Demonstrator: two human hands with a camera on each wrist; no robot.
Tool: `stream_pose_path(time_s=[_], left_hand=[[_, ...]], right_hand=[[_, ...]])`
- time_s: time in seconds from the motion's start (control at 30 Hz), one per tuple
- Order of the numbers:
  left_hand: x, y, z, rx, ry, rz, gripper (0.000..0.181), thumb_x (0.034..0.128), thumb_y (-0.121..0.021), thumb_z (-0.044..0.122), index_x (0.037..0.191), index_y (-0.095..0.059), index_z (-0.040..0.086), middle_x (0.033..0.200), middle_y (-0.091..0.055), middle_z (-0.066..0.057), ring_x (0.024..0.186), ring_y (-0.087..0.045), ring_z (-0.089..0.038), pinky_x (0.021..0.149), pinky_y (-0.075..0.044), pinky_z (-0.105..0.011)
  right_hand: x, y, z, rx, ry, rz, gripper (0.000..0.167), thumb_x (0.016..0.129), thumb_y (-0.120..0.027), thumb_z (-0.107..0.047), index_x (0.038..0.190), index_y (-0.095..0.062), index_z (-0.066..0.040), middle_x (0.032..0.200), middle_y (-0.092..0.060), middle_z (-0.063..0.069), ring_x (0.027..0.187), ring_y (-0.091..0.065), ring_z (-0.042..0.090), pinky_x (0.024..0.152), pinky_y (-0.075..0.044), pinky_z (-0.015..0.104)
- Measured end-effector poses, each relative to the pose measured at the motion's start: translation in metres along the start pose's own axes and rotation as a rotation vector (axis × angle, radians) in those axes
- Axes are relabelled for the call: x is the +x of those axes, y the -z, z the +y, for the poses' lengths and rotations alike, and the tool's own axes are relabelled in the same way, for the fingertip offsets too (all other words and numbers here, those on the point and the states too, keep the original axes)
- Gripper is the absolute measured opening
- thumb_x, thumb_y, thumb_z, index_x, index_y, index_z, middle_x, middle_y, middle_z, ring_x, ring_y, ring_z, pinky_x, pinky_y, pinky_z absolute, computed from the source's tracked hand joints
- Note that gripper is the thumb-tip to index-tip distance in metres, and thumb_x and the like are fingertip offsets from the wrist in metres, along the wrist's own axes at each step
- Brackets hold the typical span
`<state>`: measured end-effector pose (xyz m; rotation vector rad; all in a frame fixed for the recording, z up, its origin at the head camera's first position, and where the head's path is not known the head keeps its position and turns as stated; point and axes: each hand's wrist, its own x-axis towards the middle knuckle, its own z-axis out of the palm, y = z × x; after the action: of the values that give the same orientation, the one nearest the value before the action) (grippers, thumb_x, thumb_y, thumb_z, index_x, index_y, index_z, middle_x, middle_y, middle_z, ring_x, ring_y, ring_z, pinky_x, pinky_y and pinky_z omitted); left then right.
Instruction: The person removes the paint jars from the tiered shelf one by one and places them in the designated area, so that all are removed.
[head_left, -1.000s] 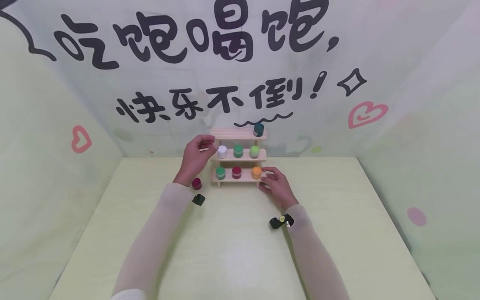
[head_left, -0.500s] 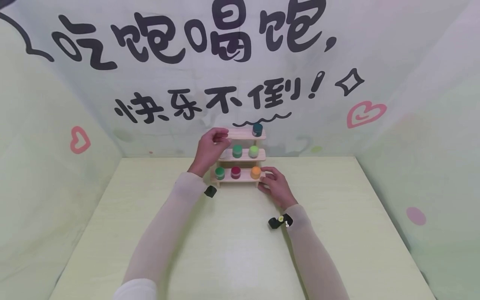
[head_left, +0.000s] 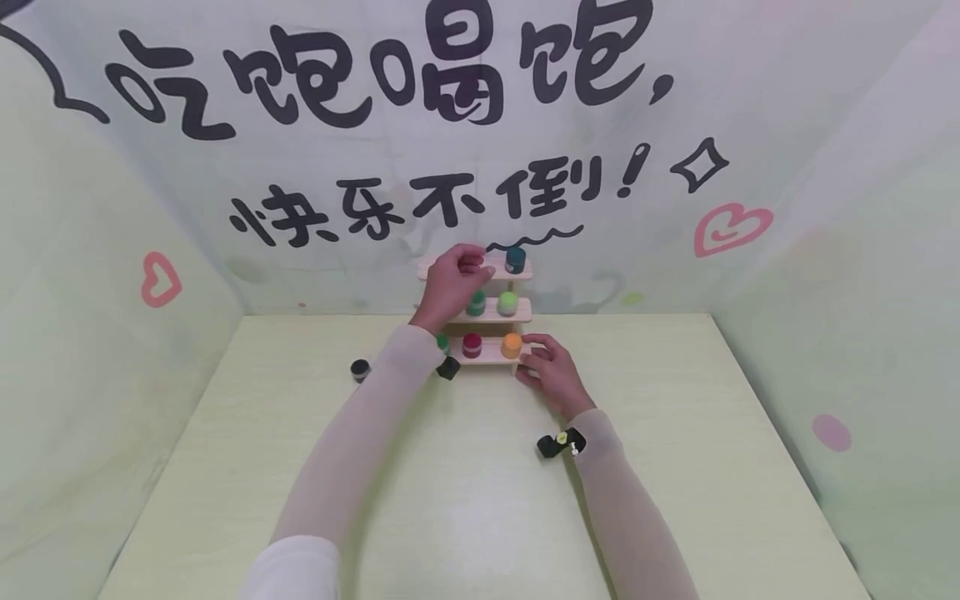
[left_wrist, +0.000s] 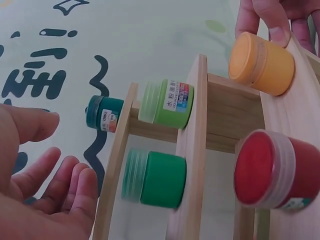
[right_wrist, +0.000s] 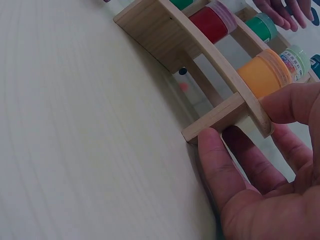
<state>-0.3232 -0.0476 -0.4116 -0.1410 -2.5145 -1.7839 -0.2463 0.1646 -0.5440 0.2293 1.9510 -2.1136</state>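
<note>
My left hand (head_left: 450, 287) hovers before the top tier of a small three-tier wooden rack (head_left: 498, 354), its fingers loosely bent with nothing between them. To its right a dark teal jar (head_left: 515, 260) stands on the top tier. The middle tier bears a green jar (left_wrist: 155, 177) and a light green jar (left_wrist: 167, 103). A red jar (head_left: 472, 345), an orange jar (head_left: 512, 345) and a partly covered green jar (head_left: 442, 343) occupy the bottom tier. My right hand (head_left: 557, 377) grips the rack's right end, thumb by the bottom shelf, fingers at the leg (right_wrist: 215, 119).
A dark-lidded jar (head_left: 360, 370) stands on the pale table (head_left: 450, 517), left of the rack and beside my left forearm. Behind the rack hangs a cloth wall (head_left: 337, 275) with dark lettering.
My left hand has moved right and up, from beside the white jar to the top tier. My arm now hides the white and purple jars; the dark-lidded jar shows. The right hand stays put.
</note>
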Motion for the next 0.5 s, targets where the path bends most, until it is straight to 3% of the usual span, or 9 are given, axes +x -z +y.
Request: stream_pose_path(time_s=[0.3, 0.5], left_hand=[[0.015, -0.021, 0.003, 0.087, -0.086, -0.005, 0.038, 0.0956, -0.079, 0.029, 0.130, -0.069, 0.015, 0.121, -0.071, -0.002, 0.113, -0.066, -0.018, 0.105, -0.057, -0.035], [0.020, -0.032, 0.007, 0.120, -0.100, -0.022, 0.042, 0.0955, -0.080, 0.034, 0.132, -0.067, 0.017, 0.121, -0.070, -0.001, 0.114, -0.063, -0.018, 0.104, -0.056, -0.036]], right_hand=[[0.000, -0.001, 0.001, 0.012, -0.005, 0.005, 0.038, 0.103, -0.062, -0.005, 0.139, -0.060, -0.016, 0.118, -0.066, 0.012, 0.105, -0.070, 0.022, 0.092, -0.065, 0.033], [-0.001, -0.001, 0.000, 0.026, 0.013, 0.000, 0.037, 0.103, -0.062, -0.005, 0.138, -0.060, -0.015, 0.114, -0.067, 0.010, 0.103, -0.070, 0.023, 0.091, -0.065, 0.034]])
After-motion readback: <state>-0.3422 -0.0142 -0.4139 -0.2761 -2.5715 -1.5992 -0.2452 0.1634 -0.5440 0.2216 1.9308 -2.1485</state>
